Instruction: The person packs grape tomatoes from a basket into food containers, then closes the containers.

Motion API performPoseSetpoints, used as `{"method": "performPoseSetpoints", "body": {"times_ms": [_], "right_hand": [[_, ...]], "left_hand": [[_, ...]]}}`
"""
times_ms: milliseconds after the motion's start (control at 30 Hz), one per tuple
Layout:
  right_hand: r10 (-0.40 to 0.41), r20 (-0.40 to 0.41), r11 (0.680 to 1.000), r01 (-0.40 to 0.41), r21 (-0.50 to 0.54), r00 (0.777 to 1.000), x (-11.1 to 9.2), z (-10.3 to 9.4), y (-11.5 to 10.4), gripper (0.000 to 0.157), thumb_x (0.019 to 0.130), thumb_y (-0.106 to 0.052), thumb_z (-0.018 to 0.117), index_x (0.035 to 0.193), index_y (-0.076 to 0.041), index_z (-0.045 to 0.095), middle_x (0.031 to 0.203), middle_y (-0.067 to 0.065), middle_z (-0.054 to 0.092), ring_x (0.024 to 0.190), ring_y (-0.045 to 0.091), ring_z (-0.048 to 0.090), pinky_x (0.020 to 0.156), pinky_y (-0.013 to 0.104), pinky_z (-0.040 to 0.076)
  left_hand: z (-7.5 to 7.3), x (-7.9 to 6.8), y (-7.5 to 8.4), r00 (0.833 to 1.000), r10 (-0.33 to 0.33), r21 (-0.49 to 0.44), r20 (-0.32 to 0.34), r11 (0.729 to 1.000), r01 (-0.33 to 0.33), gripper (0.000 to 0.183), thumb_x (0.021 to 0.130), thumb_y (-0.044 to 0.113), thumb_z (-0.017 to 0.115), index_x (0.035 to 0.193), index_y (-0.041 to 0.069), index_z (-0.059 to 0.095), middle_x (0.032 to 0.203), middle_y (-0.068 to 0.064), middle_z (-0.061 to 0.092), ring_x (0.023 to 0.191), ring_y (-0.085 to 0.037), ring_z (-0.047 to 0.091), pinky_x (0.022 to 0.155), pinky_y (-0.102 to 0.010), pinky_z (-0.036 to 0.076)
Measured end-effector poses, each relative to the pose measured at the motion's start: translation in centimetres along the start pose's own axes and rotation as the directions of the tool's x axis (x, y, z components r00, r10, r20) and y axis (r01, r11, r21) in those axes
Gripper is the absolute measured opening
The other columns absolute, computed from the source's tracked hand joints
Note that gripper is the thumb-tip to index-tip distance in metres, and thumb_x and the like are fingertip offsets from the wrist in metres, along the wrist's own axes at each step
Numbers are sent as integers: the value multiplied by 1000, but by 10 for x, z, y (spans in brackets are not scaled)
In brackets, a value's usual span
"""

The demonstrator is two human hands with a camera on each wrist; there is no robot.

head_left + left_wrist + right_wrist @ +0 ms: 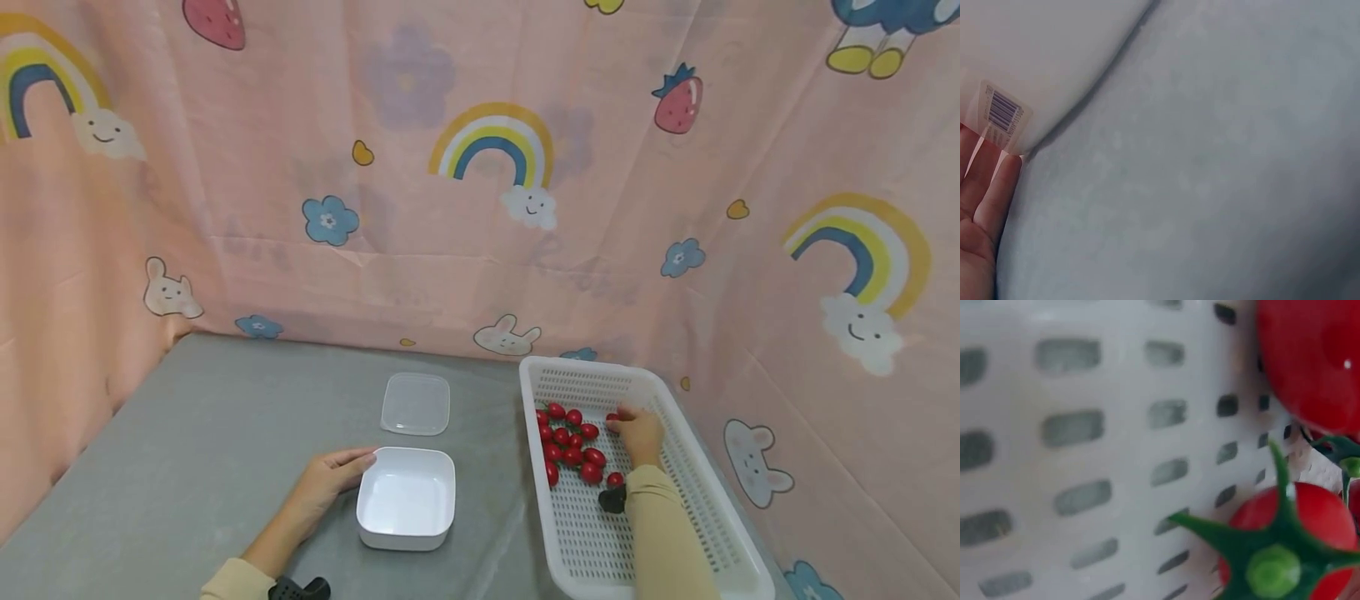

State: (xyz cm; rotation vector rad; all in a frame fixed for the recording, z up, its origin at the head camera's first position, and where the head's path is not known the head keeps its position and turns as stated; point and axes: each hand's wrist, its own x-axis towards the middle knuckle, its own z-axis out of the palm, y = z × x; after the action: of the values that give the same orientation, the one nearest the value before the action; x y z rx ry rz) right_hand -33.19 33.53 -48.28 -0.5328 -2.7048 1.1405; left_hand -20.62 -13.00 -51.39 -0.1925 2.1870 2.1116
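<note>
A person sits or stands before a table covered with a grey cloth [225, 433]; the arms, in pale yellow sleeves [671, 537], reach in from below. On the right side of the table is a long white plastic basket [588, 537] with slotted walls and floor. Red cherry tomatoes [572, 457] lie loosely grouped inside it, mostly along its left side.

The right hand [641, 435] is down in the basket, fingers curled and drawn narrow, pinching a single tomato [612, 416] just right of the group. Another tomato lies near the wrist, beside a small black object [612, 499] worn there. The right wrist view shows tomatoes close up, one with a star-shaped green stem [1274, 570]; the fingers' grip cannot be told there.

Left of the basket, well apart from it, stands a square white box [406, 504], upright and open at the top. The left hand [326, 487] touches its left side, fingers fairly straight, tips at the rim. The left wrist view shows a barcode label [1004, 115] on the box near these fingers. Just behind the box lies a clear lid [416, 404], flat.

Beyond the table hangs a pink curtain [420, 279] printed with rainbows [493, 123], strawberries [678, 107] and rabbits [507, 337].
</note>
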Motion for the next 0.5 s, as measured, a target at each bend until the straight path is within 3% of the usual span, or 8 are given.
{"method": "performPoseSetpoints", "body": {"times_ms": [200, 500], "right_hand": [[-23, 2, 999, 23, -37, 1000, -2, -3, -2, 41, 92, -7, 65, 128, 12, 58, 133, 32, 56, 128, 46, 52, 111, 55, 37], [-99, -29, 992, 101, 82, 995, -12, -17, -41, 48, 94, -24, 68, 130, 6, 60, 131, 28, 60, 124, 42, 55, 107, 54, 43]], "left_hand": [[1, -1, 2, 1000, -3, -15, -8, 1000, 3, 40, 92, 25, 71, 121, -3, 69, 118, -13, 73, 93, -5, 70, 81, -19, 55], [3, 1, 0, 1000, 1, -49, -21, 999, -2, 37, 92, 21, 70, 120, -4, 69, 117, -14, 73, 92, -6, 71, 81, -19, 54]]}}
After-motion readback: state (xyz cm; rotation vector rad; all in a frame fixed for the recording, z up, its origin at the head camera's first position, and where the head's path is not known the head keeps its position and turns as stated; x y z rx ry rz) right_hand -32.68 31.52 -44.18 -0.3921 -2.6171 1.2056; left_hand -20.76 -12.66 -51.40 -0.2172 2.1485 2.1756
